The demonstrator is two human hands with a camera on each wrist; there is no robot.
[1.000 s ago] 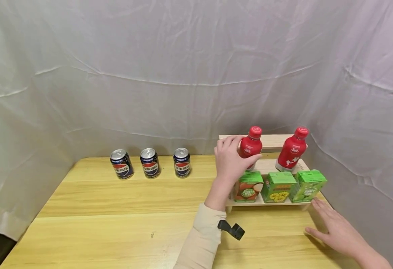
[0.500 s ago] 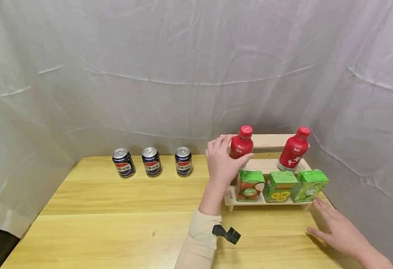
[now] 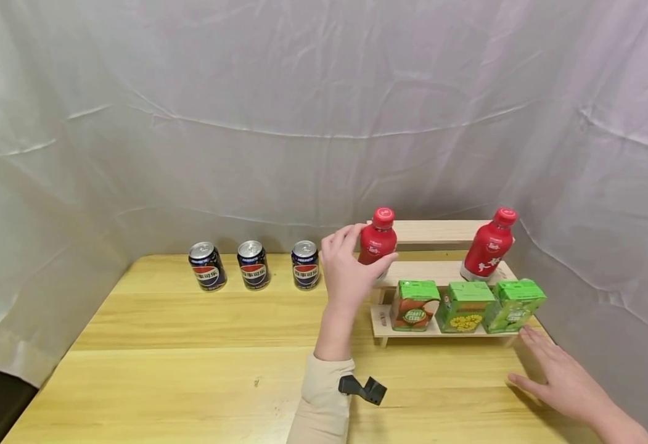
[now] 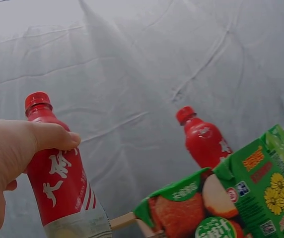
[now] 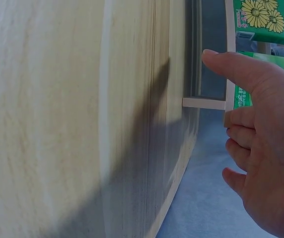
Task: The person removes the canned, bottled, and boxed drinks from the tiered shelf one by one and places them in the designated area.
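Note:
With thumb and fingers, my left hand [image 3: 346,271] grips a red plastic drink bottle [image 3: 378,242], upright at the left end of a wooden tiered rack [image 3: 437,232]. Whether the bottle's base touches the rack is hard to tell. A second red bottle [image 4: 204,141] stands on the rack's right side, leaning a little in view. Three green juice cartons [image 3: 465,308] line the lower front tier. My right hand [image 3: 565,379] is at the rack's front right corner, fingers extended, fingertips at the end of the lower tier; contact is unclear in the right wrist view.
Three dark blue cola cans stand in a row along the table's back: one left [image 3: 208,266], one middle [image 3: 253,265], one right [image 3: 305,265], this last close to my left hand. A grey cloth [image 3: 279,123] hangs behind and at both sides of the wooden table [image 3: 190,370].
My left hand has moved left with the red bottle, along the rack to its left end. The right hand stays at the rack's corner. The head view has shifted slightly.

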